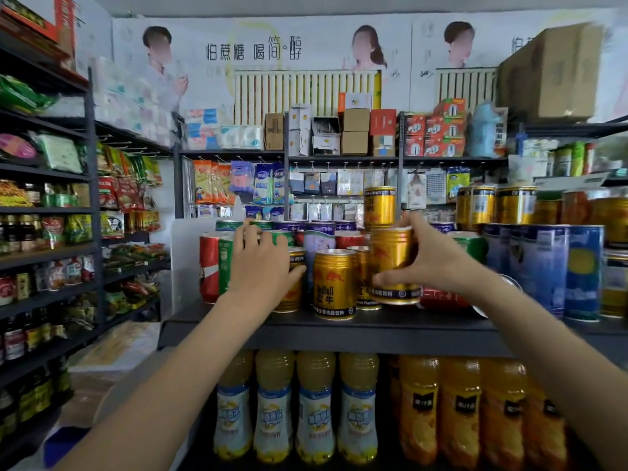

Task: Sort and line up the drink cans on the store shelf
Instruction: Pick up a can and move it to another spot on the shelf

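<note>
On the dark shelf stand several drink cans. My right hand grips a gold Red Bull can, thumb low on its front and fingers over its top rim; it looks slightly raised. A second gold can stands free in front, and a third is partly hidden between them. My left hand wraps around another gold can, mostly hidden behind the palm. Red and green cans stand at the left. Purple cans fill the back row.
A gold can is stacked high behind. More gold cans and tall blue cans crowd the right side. Juice bottles fill the shelf below. A snack rack lines the left aisle.
</note>
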The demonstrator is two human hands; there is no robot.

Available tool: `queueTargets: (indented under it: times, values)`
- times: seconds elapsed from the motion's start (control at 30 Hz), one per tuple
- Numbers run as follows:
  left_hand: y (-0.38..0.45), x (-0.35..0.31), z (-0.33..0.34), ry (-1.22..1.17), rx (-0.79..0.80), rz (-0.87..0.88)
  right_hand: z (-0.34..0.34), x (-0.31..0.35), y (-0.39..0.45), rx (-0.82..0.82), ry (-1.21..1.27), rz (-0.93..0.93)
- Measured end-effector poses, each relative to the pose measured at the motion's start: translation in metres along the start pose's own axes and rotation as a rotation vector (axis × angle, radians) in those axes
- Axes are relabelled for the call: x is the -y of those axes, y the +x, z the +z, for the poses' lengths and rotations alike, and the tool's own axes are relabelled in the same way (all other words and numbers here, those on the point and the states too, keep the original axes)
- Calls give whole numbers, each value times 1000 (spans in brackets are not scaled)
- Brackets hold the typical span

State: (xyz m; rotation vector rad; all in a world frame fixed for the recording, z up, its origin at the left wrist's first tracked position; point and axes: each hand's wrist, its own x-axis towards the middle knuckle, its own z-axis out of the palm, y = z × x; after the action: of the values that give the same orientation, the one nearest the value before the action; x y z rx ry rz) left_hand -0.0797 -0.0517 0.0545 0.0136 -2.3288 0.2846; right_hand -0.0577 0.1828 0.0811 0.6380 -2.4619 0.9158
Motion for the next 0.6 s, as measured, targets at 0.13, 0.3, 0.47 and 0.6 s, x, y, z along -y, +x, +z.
queueTargets:
  times: [0.13, 0.3, 0.47, 0.6]
  values:
    - [-3, -4, 3, 1, -66, 40, 28, -20, -6, -77, -79, -42]
    - [-5, -3, 6, -124, -86, 42, 36, -25, -4, -93, -38, -33]
    - [-5, -4, 6, -52, -54, 45, 2, -11, 17, -216, 370, 75]
    - [2, -5, 1, 1, 3, 73, -17, 7, 57, -279, 229, 2]
